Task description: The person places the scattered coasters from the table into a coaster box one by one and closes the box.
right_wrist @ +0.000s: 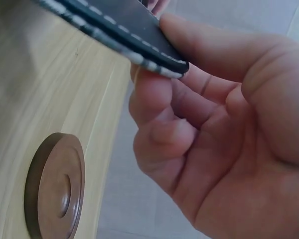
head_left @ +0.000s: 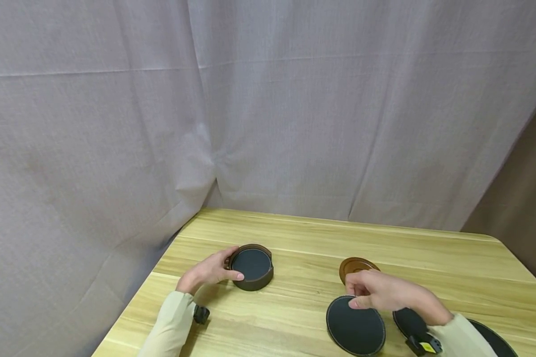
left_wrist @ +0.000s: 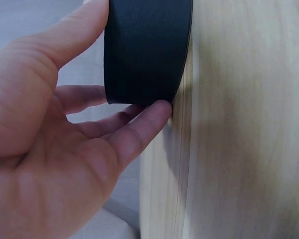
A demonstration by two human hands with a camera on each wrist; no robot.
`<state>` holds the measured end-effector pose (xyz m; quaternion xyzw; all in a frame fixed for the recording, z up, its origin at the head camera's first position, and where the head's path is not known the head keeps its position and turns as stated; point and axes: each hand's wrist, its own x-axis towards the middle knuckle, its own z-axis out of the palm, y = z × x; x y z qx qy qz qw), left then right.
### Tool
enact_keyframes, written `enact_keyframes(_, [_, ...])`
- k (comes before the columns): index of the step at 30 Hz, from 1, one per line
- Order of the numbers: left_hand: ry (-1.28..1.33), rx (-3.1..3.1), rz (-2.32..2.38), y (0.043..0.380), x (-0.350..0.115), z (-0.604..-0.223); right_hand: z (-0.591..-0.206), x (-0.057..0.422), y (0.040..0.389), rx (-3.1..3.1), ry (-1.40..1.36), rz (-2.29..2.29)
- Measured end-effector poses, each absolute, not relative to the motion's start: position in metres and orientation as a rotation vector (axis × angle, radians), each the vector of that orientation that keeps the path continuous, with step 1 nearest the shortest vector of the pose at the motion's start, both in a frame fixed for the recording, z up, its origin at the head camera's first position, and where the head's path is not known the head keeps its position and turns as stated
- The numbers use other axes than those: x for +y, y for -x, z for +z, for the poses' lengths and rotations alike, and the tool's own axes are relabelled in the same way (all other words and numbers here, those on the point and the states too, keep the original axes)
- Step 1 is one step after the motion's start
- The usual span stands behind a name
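Note:
On the left of the table, my left hand (head_left: 212,269) grips a round dark coaster holder (head_left: 255,284) from its left side. A black coaster (head_left: 252,263) lies inside its rim. In the left wrist view the holder's black wall (left_wrist: 144,55) stands between the thumb and fingers. Further right, my right hand (head_left: 384,290) pinches another black coaster (head_left: 356,327) by its far edge, thumb on top and fingers beneath. The right wrist view shows white stitching along this coaster's edge (right_wrist: 114,30), tilted above the table.
A round brown wooden coaster (head_left: 352,267) with a raised ring lies just beyond the right hand. Two more black discs, one (head_left: 408,320) partly under the right wrist and one (head_left: 493,339) by the sleeve, lie at the right. Grey curtain (head_left: 295,124) hangs behind the wooden table (head_left: 295,233).

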<state>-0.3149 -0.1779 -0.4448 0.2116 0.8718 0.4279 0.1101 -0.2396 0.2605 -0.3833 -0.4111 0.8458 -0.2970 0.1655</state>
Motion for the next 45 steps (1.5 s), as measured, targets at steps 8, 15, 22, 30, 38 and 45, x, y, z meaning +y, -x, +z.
enact_keyframes(8, [-0.645,2.576,1.240,0.315,-0.178,-0.446,-0.384,0.251,0.246,2.503,1.165,-0.875])
enact_keyframes(15, [-0.651,2.574,1.240,0.314,-0.178,-0.444,-0.386,0.239,0.250,2.587,1.203,-0.892])
enact_keyframes(22, [-0.648,2.569,1.244,0.314,-0.177,-0.444,-0.389,0.227,0.252,2.540,1.129,-1.001])
enact_keyframes(30, [-0.667,2.549,1.245,0.316,-0.175,-0.445,-0.395,0.213,0.260,2.554,1.089,-1.075])
enact_keyframes(38, [-0.672,2.538,1.242,0.317,-0.173,-0.445,-0.399,0.194,0.266,2.498,1.044,-1.198])
enact_keyframes(45, [-0.682,2.524,1.258,0.317,-0.174,-0.444,-0.403,0.179,0.274,2.411,0.926,-1.318])
